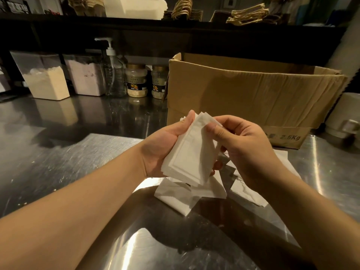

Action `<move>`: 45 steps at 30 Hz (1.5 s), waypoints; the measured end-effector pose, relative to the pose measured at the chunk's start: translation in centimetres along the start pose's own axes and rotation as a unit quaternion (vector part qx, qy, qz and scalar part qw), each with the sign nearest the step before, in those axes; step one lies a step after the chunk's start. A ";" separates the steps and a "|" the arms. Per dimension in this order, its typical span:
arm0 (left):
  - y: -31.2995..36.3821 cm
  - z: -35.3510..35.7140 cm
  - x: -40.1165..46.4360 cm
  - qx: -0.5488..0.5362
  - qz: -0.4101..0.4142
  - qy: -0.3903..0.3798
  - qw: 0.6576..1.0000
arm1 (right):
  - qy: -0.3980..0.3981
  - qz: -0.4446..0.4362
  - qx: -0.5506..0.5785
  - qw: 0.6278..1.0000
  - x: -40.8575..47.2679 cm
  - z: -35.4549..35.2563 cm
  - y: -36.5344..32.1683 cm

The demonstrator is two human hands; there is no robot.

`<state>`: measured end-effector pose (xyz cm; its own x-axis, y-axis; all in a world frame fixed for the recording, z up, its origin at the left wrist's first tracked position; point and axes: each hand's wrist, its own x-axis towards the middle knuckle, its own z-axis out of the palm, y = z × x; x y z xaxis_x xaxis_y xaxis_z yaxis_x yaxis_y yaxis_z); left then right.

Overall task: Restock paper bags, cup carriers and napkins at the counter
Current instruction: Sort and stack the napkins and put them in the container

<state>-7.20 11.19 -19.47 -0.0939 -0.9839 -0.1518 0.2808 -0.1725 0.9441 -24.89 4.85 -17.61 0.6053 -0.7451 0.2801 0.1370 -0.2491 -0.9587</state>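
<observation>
A stack of white napkins (190,152) is held above the steel counter (58,162). My left hand (165,145) grips the stack from the left, thumb along its upper edge. My right hand (243,147) holds the stack's right side, thumb pressing on the top napkin and fingers curled behind it. More loose white napkins (179,195) lie scattered on the counter under my hands. Brown paper bags with twisted handles (247,13) sit on the dark shelf at the back.
An open cardboard box (253,94) stands right behind my hands. To the left are two powder containers (46,80), a pump bottle (114,73) and two jars (136,80). A white appliance (346,115) sits at the right edge.
</observation>
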 end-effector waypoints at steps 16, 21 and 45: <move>-0.2 0.8 0.0 -0.091 0.037 0.004 0.995 | -0.154 -0.116 -0.296 0.936 -0.1 -0.7 1.2; -0.1 1.5 -0.2 -0.072 0.049 0.040 0.995 | -0.183 -0.100 -0.373 0.904 -0.2 0.1 1.3; 1.2 -1.2 0.4 -0.278 0.066 0.159 0.945 | -0.312 -0.014 -0.475 0.822 -1.5 2.0 0.8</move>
<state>-5.72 10.49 -18.80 0.2439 -0.9476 -0.2065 0.7362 0.0423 0.6755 -24.14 7.03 -18.89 0.9376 -0.3419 -0.0629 -0.3377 -0.8529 -0.3981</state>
